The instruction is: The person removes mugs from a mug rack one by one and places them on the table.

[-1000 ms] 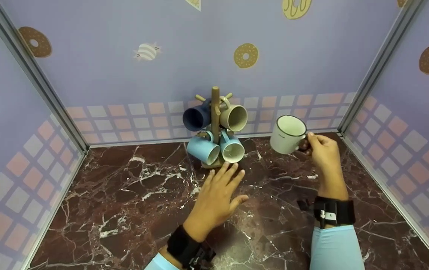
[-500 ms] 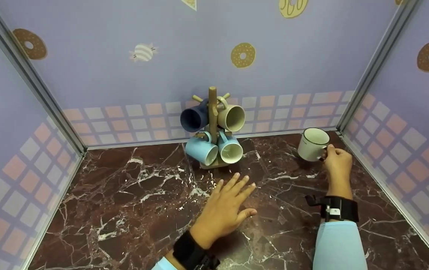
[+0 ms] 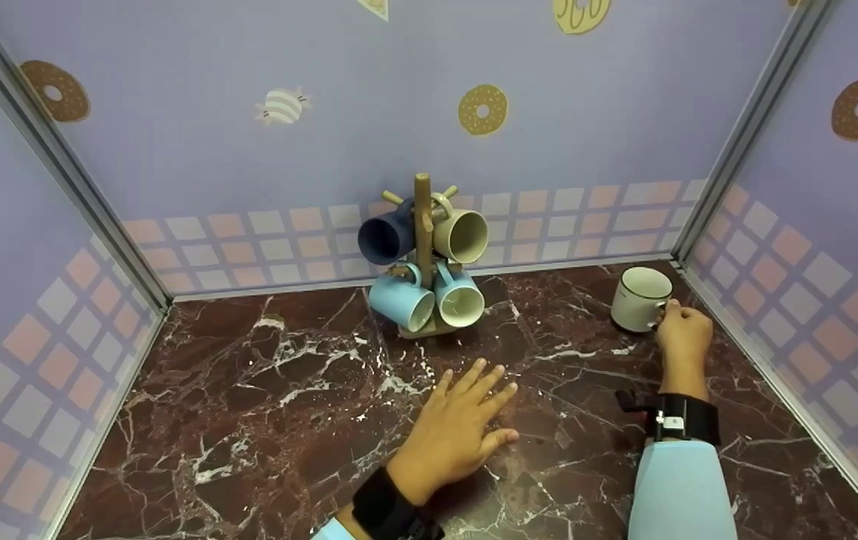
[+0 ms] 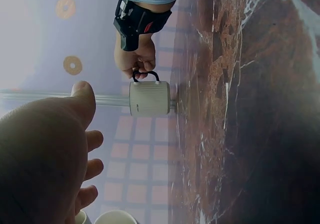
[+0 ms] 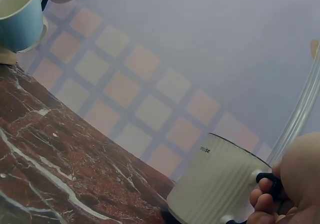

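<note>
At the right of the head view, my right hand (image 3: 685, 335) grips the black handle of a white mug (image 3: 633, 304) with a dark rim. The mug is upright, its base close to the marble tabletop. In the right wrist view, fingers (image 5: 264, 200) curl round the handle (image 5: 270, 183). My left hand (image 3: 451, 431) holds nothing, its fingers spread over the table in front of a wooden mug rack (image 3: 423, 225). From the rack hang a dark blue mug (image 3: 384, 238), a cream mug (image 3: 463, 235) and two light blue mugs (image 3: 399, 300), mouths facing forward.
Patterned lilac panels (image 3: 339, 142) stand behind and at both sides of the dark red marble table (image 3: 264, 420). Grey metal posts (image 3: 744, 127) join the panels at the back corners. The white mug is near the back right corner.
My right hand has carried the white mug rightward and down toward the table near the corner. My left hand has drawn back from the rack, toward me and slightly right.
</note>
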`<action>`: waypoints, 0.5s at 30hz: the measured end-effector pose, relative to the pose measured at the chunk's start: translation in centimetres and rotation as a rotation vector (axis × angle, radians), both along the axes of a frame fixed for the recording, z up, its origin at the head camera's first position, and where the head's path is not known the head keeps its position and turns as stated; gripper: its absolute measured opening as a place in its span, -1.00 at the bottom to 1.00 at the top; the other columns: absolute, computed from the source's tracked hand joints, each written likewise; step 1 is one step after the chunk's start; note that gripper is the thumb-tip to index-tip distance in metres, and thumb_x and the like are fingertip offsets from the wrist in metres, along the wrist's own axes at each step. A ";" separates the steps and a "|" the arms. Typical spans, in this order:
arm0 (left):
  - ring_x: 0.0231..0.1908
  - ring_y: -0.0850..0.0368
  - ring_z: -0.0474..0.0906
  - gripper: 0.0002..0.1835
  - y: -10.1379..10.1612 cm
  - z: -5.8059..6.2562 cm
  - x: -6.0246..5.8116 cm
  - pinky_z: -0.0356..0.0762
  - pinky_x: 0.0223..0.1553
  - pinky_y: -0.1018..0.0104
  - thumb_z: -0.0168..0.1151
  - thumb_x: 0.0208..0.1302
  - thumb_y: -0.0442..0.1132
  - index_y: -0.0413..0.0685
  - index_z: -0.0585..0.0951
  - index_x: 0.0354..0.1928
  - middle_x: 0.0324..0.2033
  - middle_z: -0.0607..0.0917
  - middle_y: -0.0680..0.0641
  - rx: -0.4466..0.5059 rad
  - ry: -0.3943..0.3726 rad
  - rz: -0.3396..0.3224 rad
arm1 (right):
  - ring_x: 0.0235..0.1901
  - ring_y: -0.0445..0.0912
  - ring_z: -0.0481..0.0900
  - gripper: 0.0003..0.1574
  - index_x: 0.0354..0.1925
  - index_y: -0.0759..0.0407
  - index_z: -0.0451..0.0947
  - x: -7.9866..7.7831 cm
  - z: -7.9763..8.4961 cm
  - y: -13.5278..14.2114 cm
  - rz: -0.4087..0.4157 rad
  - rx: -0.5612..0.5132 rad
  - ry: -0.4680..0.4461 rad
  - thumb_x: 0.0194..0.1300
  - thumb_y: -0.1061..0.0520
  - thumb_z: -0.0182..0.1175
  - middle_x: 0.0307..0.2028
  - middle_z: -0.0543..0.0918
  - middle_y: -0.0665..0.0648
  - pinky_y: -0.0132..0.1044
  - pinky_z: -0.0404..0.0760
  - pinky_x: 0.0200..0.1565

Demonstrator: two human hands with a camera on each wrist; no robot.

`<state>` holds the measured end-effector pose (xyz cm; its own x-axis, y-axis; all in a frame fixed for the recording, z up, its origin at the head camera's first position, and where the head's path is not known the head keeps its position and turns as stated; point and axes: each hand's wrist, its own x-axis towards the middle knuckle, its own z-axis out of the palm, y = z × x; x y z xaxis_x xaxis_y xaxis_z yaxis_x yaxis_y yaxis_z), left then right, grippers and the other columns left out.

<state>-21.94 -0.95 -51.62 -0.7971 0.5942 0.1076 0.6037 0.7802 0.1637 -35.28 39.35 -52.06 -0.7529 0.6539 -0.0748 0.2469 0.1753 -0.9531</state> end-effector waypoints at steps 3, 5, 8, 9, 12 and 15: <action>0.85 -0.04 -0.02 -0.18 0.1 -0.3 0.1 -0.03 0.83 -0.31 -0.13 0.68 0.49 0.40 0.24 0.81 0.84 0.06 0.09 0.000 -0.011 -0.006 | -0.46 -0.28 0.52 -0.42 0.03 0.37 0.70 0.0 -0.3 0.2 -0.011 -0.023 0.005 0.84 -0.09 -0.01 -0.45 0.65 -0.15 -0.44 0.54 -0.41; 0.85 -0.05 -0.02 -0.18 0.2 -0.4 0.1 -0.03 0.83 -0.31 -0.09 0.67 0.48 0.39 0.25 0.80 0.84 0.06 0.09 0.000 -0.015 -0.006 | -0.45 -0.29 0.52 -0.43 0.05 0.37 0.70 0.0 -0.5 0.2 -0.017 -0.050 0.013 0.85 -0.08 -0.01 -0.45 0.65 -0.15 -0.45 0.55 -0.41; 0.85 -0.05 -0.02 -0.18 0.2 -0.6 0.1 -0.01 0.83 -0.32 -0.07 0.67 0.48 0.36 0.28 0.80 0.84 0.07 0.07 0.005 -0.023 -0.005 | -0.42 -0.29 0.55 -0.45 0.02 0.37 0.70 -0.2 -0.7 0.3 -0.027 -0.092 0.030 0.85 -0.05 0.00 -0.46 0.64 -0.15 -0.48 0.58 -0.41; 0.85 -0.05 -0.02 -0.17 0.2 -0.6 0.1 -0.02 0.83 -0.32 -0.07 0.67 0.48 0.36 0.27 0.80 0.84 0.07 0.07 0.006 -0.027 -0.004 | -0.40 -0.28 0.56 -0.47 0.01 0.37 0.70 -0.2 -0.8 0.4 -0.031 -0.113 0.040 0.84 -0.04 0.00 -0.47 0.64 -0.15 -0.48 0.59 -0.41; 0.85 -0.05 -0.02 -0.16 0.2 -0.6 0.1 -0.04 0.84 -0.32 -0.07 0.65 0.50 0.35 0.29 0.80 0.84 0.08 0.07 0.016 -0.039 -0.003 | -0.36 -0.26 0.59 -0.49 -0.03 0.35 0.68 -0.4 -1.1 0.4 -0.037 -0.148 0.056 0.84 -0.03 0.00 -0.47 0.63 -0.14 -0.49 0.60 -0.40; 0.85 -0.05 -0.02 -0.13 0.2 -0.7 0.1 -0.04 0.84 -0.31 -0.13 0.63 0.54 0.35 0.29 0.79 0.84 0.09 0.07 0.023 -0.046 -0.001 | -0.38 -0.26 0.58 -0.51 -0.03 0.33 0.66 -0.5 -1.3 0.4 -0.036 -0.171 0.069 0.84 -0.02 0.00 -0.48 0.62 -0.15 -0.50 0.60 -0.40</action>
<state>-21.88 -0.80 -52.33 -0.8008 0.5929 0.0847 0.5961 0.7751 0.2093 -35.77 39.76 -53.31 -0.7364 0.6627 -0.1362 0.1831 0.0014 -0.9831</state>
